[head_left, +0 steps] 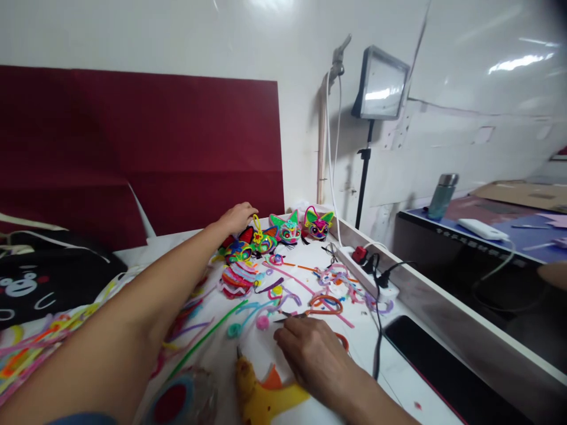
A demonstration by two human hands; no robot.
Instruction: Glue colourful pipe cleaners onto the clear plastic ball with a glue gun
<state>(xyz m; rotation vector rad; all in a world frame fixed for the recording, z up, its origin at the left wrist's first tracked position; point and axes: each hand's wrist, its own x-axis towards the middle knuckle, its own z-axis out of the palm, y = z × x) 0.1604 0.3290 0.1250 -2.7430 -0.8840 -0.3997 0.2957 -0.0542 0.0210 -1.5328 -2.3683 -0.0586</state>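
Observation:
My left hand (239, 218) reaches to the back of the white table, beside several colourful fuzzy animal-head ornaments (290, 229). Its fingers are partly hidden, so a grip cannot be made out. A yellow looped pipe-cleaner piece (257, 230) is close to its fingertips. Lower down, my right hand (312, 351) is closed with curled fingers over part of the orange-handled scissors (325, 304); whatever is under the fingers is hidden. Just left of it lie a pink pom-pom (263, 322) and a teal coil (234, 330). A yellow glue gun (254, 389) is in front.
Pipe-cleaner scraps (339, 280) litter the table. At right are a power strip (367, 274) with plugs and a black phone (438, 366). A black bag (57, 283) lies left. Behind stands a lamp (383, 82); a bottle (443, 196) is on another table.

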